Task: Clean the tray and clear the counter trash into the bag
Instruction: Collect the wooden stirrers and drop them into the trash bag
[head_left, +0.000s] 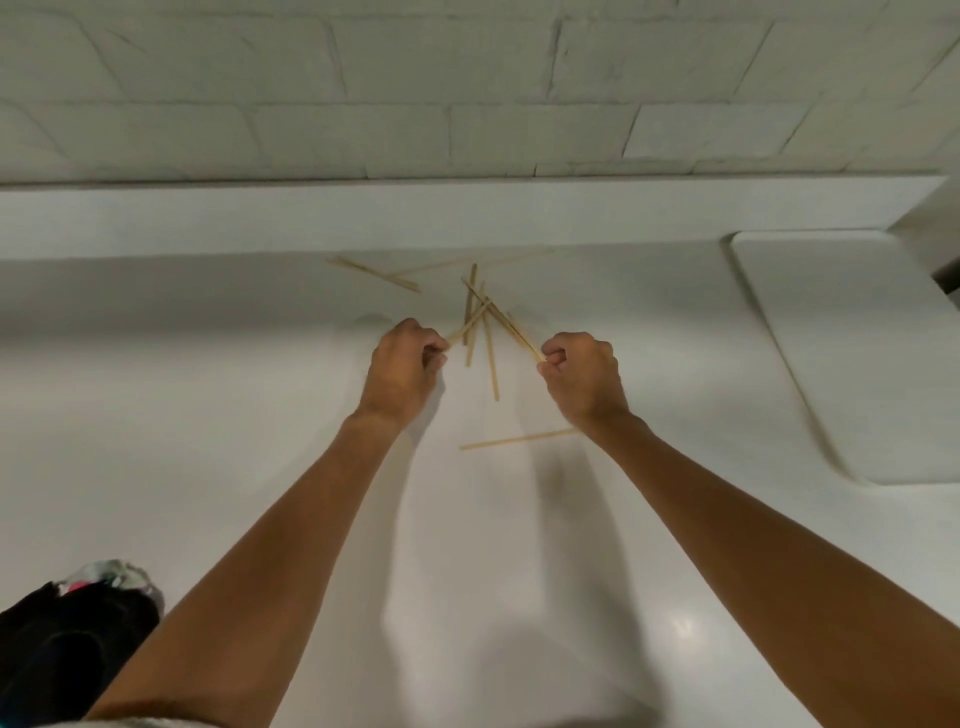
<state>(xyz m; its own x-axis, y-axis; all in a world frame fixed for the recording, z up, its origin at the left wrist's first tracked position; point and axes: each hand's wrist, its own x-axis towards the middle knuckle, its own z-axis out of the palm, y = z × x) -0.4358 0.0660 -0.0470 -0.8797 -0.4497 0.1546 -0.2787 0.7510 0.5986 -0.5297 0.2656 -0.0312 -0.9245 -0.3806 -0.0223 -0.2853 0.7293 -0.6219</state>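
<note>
Both hands were out over the white counter. The left hand had its fingers curled and pinched the end of one thin wooden stick. The right hand was curled too and pinched the end of another stick. The two sticks crossed in a little pile of sticks between the hands. One more stick lay near the right wrist. The black bag sat at the near left. A white tray lay at the right.
</note>
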